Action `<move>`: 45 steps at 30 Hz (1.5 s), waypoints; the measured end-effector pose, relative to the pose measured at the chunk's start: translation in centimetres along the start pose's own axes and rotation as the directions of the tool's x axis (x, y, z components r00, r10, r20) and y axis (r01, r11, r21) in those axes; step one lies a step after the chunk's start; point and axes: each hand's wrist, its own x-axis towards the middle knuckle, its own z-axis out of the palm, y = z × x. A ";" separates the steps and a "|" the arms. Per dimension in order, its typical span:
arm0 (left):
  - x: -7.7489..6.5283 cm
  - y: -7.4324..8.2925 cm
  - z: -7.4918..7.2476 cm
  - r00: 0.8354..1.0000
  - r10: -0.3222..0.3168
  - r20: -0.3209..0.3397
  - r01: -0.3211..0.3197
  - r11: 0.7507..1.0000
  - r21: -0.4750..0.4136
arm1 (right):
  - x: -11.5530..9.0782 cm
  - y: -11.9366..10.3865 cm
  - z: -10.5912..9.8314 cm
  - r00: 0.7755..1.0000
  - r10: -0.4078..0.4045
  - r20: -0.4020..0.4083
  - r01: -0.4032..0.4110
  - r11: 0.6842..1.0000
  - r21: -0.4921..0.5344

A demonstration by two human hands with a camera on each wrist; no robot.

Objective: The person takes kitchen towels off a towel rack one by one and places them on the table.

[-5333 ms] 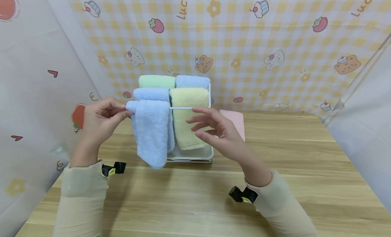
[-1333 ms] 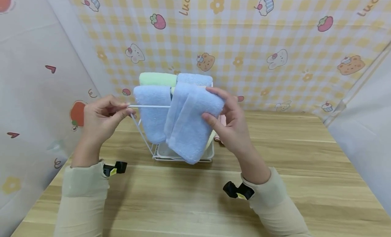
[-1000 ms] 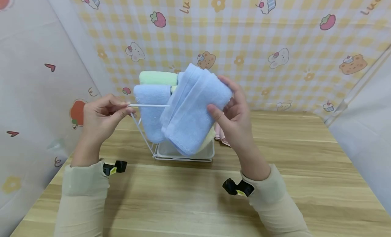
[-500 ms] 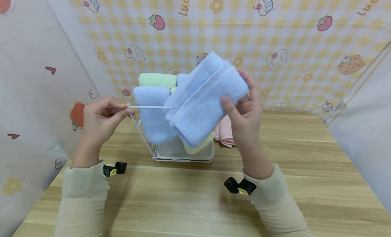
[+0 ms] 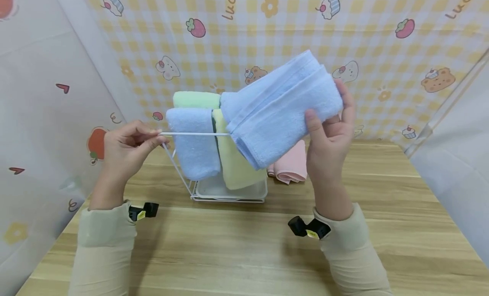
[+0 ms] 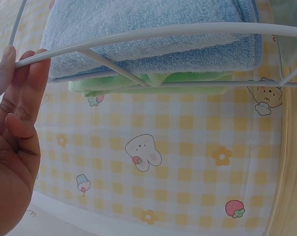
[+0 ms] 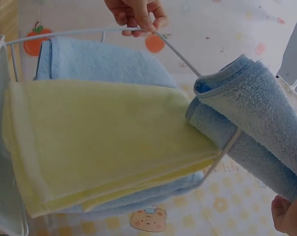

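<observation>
soft light is brightening the desk (image 5: pixel 237 253); faint shadows (image 5: pixel 147 245) are lying there; the right wrist view is looking dim.

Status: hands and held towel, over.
Left hand pinches white rack's top bar. Right hand grips folded blue towel, tilted. Possible snag: rack's corner touching or near towel, can't tell.

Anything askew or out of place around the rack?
Slightly: the pink towel lies on the table beside the white rack, while the yellow towel hangs on it. The blue towel in the right hand is tilted, but it's gripped. No visible spill or damage.
</observation>
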 end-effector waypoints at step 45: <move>0.0 0.0 0.0 1.000 0.012 0.007 -0.012 1.000 -0.022 | 0.4 -0.6 -10.0 0.966 -0.023 -0.257 -0.001 0.995 -0.096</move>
